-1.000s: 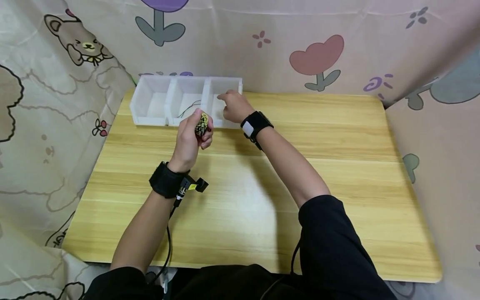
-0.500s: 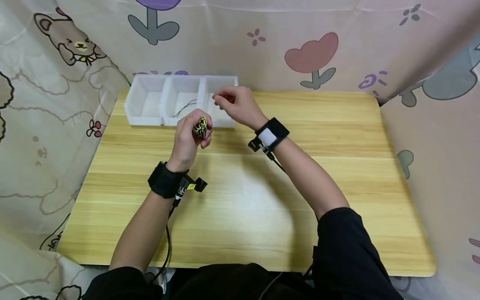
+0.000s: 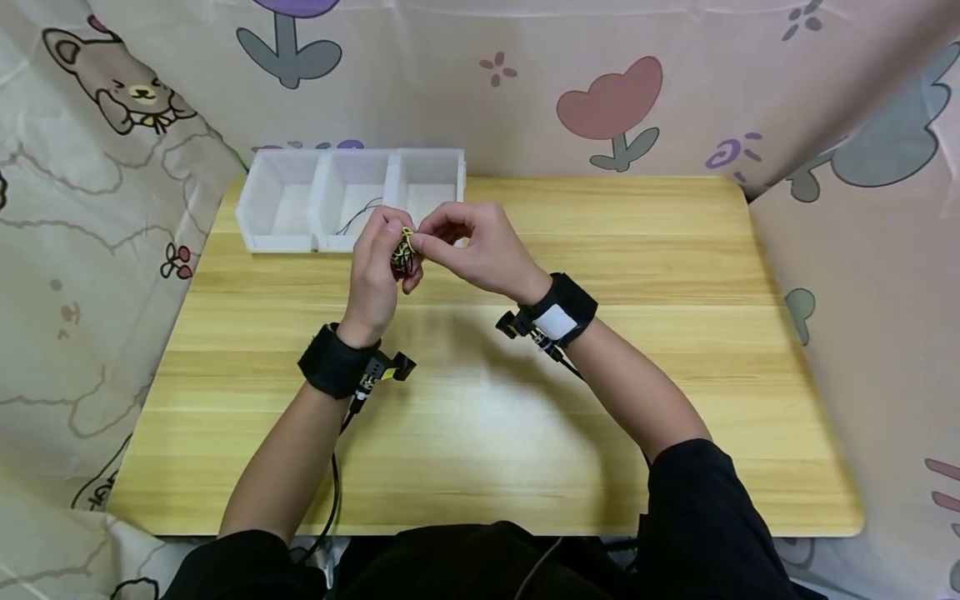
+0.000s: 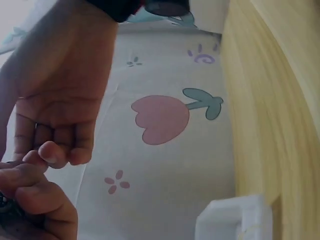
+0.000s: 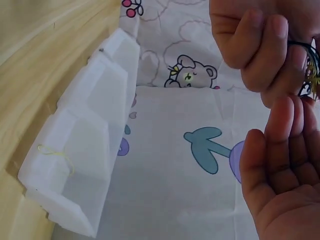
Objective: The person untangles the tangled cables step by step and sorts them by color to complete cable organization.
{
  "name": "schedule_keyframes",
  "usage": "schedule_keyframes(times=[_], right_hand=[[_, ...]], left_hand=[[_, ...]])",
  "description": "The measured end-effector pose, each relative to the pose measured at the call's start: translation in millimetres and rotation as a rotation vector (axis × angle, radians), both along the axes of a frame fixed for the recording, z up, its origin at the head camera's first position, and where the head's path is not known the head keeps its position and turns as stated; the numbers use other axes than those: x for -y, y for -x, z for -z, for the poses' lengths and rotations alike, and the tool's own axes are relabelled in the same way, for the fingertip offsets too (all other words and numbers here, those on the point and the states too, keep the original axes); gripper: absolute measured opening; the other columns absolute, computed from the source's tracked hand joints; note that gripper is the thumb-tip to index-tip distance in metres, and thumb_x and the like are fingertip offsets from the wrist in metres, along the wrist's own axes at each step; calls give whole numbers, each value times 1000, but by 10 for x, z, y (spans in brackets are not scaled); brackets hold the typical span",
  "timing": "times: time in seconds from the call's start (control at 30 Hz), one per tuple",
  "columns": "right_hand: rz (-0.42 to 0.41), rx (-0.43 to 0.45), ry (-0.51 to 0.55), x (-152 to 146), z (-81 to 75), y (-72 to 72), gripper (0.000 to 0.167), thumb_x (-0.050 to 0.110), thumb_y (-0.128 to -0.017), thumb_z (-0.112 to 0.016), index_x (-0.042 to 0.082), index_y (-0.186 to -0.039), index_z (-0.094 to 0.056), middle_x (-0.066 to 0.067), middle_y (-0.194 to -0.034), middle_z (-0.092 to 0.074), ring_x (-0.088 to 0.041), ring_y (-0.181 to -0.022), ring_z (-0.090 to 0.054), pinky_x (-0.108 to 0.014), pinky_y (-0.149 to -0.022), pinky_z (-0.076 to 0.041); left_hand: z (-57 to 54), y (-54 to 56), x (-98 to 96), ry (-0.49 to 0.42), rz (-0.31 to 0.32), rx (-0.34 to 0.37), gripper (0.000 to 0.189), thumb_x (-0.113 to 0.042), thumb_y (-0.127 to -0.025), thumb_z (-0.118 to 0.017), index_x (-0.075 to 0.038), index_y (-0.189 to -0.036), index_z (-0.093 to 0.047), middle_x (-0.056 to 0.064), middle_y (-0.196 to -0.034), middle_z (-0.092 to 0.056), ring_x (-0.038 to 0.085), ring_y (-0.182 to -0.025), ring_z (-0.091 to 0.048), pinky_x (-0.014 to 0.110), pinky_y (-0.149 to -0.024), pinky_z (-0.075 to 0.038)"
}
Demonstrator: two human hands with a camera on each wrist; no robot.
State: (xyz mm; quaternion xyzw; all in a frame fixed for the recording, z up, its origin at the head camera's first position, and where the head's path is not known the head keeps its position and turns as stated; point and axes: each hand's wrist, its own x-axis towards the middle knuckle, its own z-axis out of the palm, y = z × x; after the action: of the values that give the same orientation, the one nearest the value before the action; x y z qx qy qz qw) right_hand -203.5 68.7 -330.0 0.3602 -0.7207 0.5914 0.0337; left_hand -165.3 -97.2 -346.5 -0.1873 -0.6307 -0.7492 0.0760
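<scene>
A tangle of thin yellow and black strands point(image 3: 402, 252) sits in the grip of my left hand point(image 3: 375, 271), between the thumb and curled fingers. My right hand point(image 3: 487, 250) meets it from the right, thumb and index fingertip pinching at the yellow edge of the tangle. In the right wrist view, the tangle point(image 5: 313, 75) is partly covered by the left hand's curled fingers. Behind the hands is a white three-compartment box point(image 3: 281, 243); black strands point(image 3: 358, 213) lie in its middle compartment. The right wrist view shows a thin yellow strand point(image 5: 57, 152) in the compartment at the box's near end.
The box stands at the back left of a wooden table point(image 3: 480, 467), against a patterned cloth point(image 3: 420, 75). Cloth also hangs along both sides. Black bands with small cameras and cables point(image 3: 336, 483) are strapped to both wrists.
My right hand has drawn back from the box's right compartment and come down to the tangle, where its fingertips now pinch. The left hand keeps holding the tangle in nearly the same place.
</scene>
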Motion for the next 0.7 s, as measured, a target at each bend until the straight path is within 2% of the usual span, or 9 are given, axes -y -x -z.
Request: schedule_keyframes(times=[0.13,0.3,0.5,0.6,0.7], right_hand=[[1,-7,-3,-27,-26,-35,9,4,-93,-69,-2,-94,-76,-3,-84,-73,-15,-71,-65,-32,-67,-54],[-5,-9,-12,-68,-62,-67,10,1,-93,-68,-1,-92,-77,-3,-82,-73,-15,-70,-65,-32,-66,-54],[40,-58,0,-120,-72,-100,13,-1,-92,-66,0,-89,-78,-3,-81,-73,-14,-69,-67,-32,-66,-55],[88,-125,-37,-152,-81,-122,12,2,-92,-67,1,-88,-78,-2,-79,-73,-12,-69,-67,-30,-66,-55],[134,-203,-87,-179,-83,-142,12,4,-91,-68,1,-86,-78,-1,-77,-73,-8,-68,-67,-28,-65,-54]], left_hand=[[15,-9,-29,51,-10,-48,15,-27,-105,-41,-14,-99,-43,11,-67,-44,17,-45,-33,27,-41,-29],[24,-11,-54,76,26,-72,12,-26,-102,-47,-15,-102,-40,14,-57,-38,18,-40,-31,29,-40,-29],[6,-24,-50,223,-42,-135,21,-22,-104,-54,-3,-111,-58,11,-57,-49,20,-39,-40,28,-40,-36],[-3,-25,-36,283,-68,-164,24,-18,-104,-56,1,-113,-67,10,-61,-55,20,-40,-46,27,-41,-40],[-7,-27,-18,332,-88,-181,23,-16,-102,-59,1,-113,-72,8,-63,-60,18,-42,-50,26,-42,-41]])
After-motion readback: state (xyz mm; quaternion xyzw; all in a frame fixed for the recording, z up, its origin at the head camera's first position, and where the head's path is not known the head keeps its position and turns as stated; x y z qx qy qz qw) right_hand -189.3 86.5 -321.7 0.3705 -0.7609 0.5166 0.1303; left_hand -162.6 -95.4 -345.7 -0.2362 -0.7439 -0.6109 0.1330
